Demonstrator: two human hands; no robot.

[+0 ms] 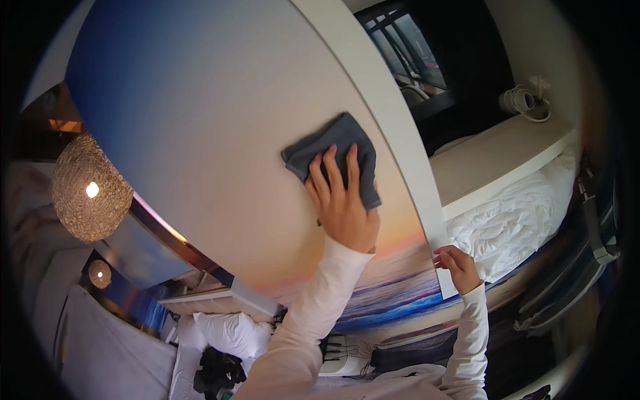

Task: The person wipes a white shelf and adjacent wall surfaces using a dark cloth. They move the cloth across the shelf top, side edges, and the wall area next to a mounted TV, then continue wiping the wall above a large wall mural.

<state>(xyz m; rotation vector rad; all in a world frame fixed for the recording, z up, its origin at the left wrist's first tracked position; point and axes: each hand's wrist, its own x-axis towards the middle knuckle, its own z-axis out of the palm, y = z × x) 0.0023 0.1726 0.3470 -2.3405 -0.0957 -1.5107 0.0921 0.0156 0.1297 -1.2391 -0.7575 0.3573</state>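
My left hand (342, 210) is spread over a folded dark grey cloth (325, 137), pressing it flat against a large panel (215, 150). The panel's smooth face bears a printed sunset sky above a blue sea. Part of the cloth lies hidden under my fingers. To the right, my right hand (457, 267) is at the lower end of the panel's pale edge strip (400, 120). Its fingers are loosely bent, and the fingertips reach the strip without a clear grip on anything.
A white shelf (500, 155) stands at the right, with coiled white cable (520, 100) on it and bundled white bedding (510, 220) below. Round woven lamps, including a large lit one (92, 187), appear at the left. A white pillow (232, 332) lies lower down, near dark fabric (217, 372).
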